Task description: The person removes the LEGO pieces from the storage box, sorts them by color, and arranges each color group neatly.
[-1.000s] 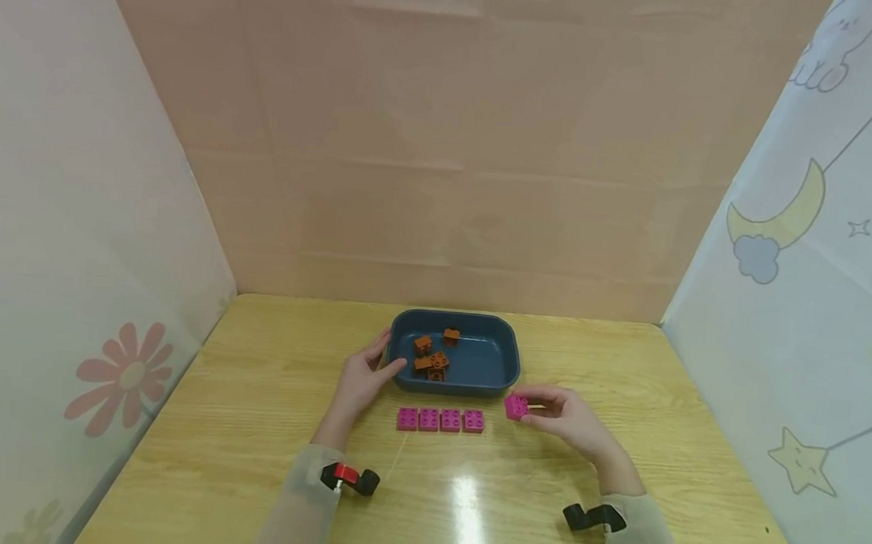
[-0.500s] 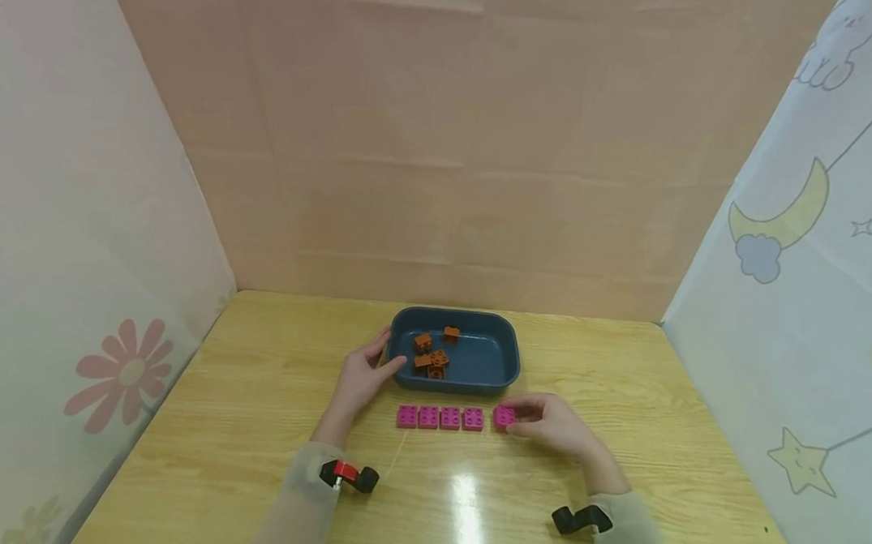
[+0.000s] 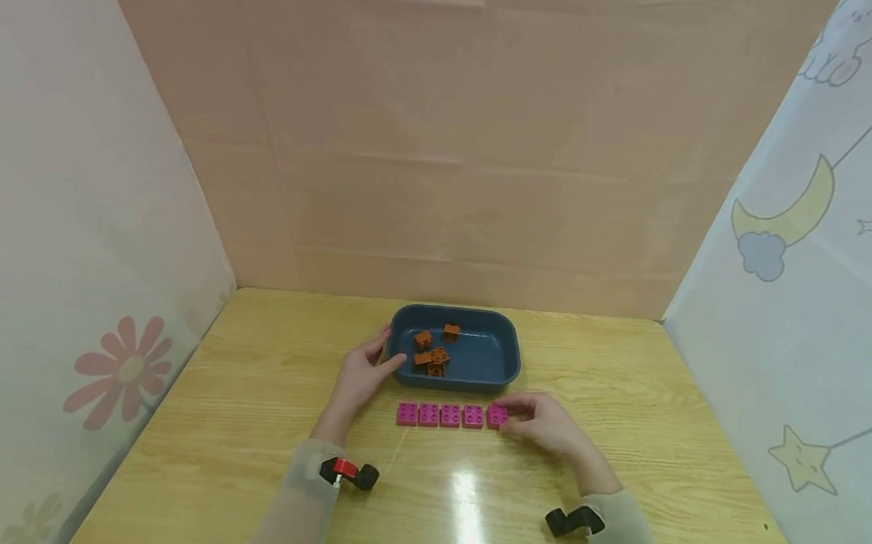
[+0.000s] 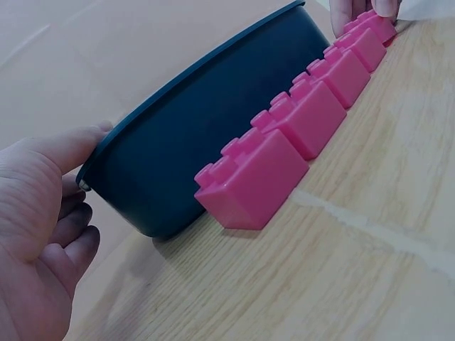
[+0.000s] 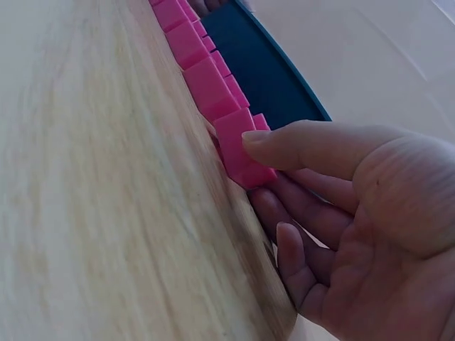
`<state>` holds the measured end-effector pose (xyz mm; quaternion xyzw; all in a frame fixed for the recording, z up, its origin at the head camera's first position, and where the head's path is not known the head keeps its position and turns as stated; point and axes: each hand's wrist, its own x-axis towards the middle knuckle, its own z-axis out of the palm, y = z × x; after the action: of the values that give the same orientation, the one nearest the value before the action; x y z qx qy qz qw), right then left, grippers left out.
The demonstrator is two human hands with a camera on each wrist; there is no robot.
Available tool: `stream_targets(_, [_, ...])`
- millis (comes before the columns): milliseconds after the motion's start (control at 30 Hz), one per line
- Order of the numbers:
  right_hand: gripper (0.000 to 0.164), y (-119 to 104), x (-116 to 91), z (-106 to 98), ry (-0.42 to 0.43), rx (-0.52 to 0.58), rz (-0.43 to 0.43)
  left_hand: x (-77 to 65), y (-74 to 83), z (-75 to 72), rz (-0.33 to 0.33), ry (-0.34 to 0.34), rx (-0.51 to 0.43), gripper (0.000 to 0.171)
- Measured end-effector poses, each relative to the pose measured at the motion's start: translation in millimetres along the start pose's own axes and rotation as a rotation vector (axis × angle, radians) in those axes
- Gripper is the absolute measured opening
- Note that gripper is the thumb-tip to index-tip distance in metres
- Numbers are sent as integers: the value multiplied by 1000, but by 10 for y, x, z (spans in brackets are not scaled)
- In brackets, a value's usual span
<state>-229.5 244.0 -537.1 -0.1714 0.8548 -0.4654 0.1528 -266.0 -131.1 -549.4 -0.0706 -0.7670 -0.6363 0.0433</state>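
Observation:
A row of several pink building blocks (image 3: 450, 416) lies on the table in front of a dark blue tray (image 3: 489, 385). My right hand (image 3: 544, 425) pinches the block at the row's right end (image 3: 496, 417) between thumb and fingers. In the right wrist view that end block (image 5: 236, 150) sits beside its neighbour, slightly out of line with it. My left hand (image 3: 362, 373) holds the tray's left end. Its thumb lies over the rim in the head view, and in the left wrist view its other fingers (image 4: 82, 245) are curled outside the tray wall.
Inside the tray, mostly toward its left side, are several orange building blocks (image 3: 439, 356). The wooden table (image 3: 270, 395) ends at a beige back wall (image 3: 447, 183), with patterned white panels at left and right. Each wrist carries a black strap mount.
My right hand has brought its pink block left and down from near the tray's front right corner to the row's right end. The left hand stays at the tray.

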Motion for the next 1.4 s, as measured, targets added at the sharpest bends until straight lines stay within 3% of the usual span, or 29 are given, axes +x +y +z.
stream_targets(933, [44,-36,-13,-3,2,-22,-17,-1,3,-1,13,-6,-11,76])
stream_targets(1167, [46,-71,-54,-137,-34,-37,-37,-1,-18,-2,14,-1,-1,76])
stream_targets(1400, [44,-253,-114,-343,-73,7,-53,4,-8,5,12,-4,6,76])
